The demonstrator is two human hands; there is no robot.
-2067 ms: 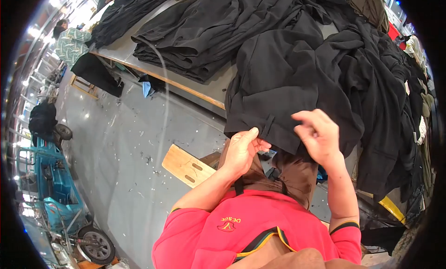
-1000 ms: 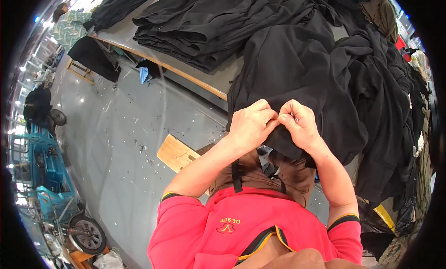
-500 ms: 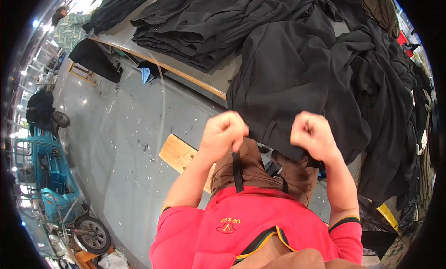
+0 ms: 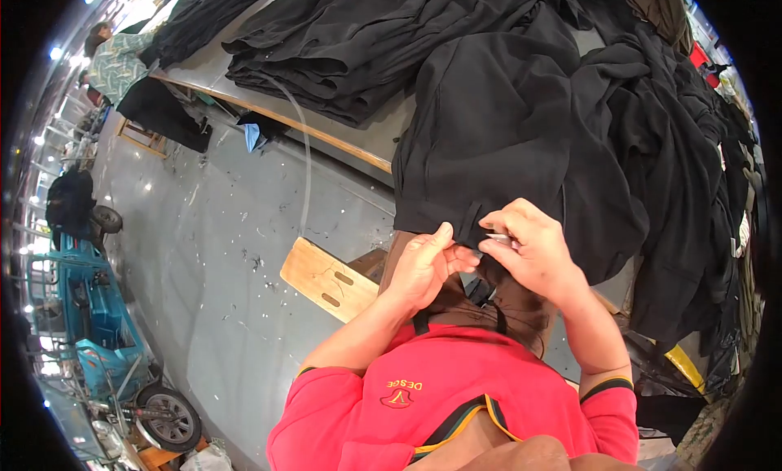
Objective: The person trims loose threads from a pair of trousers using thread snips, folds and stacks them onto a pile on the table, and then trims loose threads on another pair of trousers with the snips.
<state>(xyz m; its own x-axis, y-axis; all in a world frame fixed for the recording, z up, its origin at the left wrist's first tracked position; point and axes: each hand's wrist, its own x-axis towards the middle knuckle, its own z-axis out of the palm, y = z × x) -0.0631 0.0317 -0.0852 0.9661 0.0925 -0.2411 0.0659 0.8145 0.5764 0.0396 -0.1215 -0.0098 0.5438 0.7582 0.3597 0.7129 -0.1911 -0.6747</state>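
Black trousers (image 4: 497, 137) lie over the table's near edge, their waistband and a belt loop (image 4: 470, 216) hanging toward my lap. At the waistband's lower edge is my left hand (image 4: 430, 263), its thumb raised and its fingers curled loosely behind the cloth edge. My right hand (image 4: 533, 247) is just right of the belt loop, thumb and forefinger pinched on a small pale metal tool (image 4: 502, 239). The tool's tip points left toward the loop; its exact shape is too small to tell.
Stacked black garments (image 4: 350, 48) cover the table (image 4: 342, 145). More dark clothes (image 4: 668, 186) hang at the right. A wooden stool (image 4: 326, 280) stands left of my legs. A person (image 4: 118, 68) works at the far left, above a teal cart (image 4: 98, 316).
My hands have come closer together at the waistband. My left hand has moved right and down onto the cloth edge, and the small tool now shows in my right hand.
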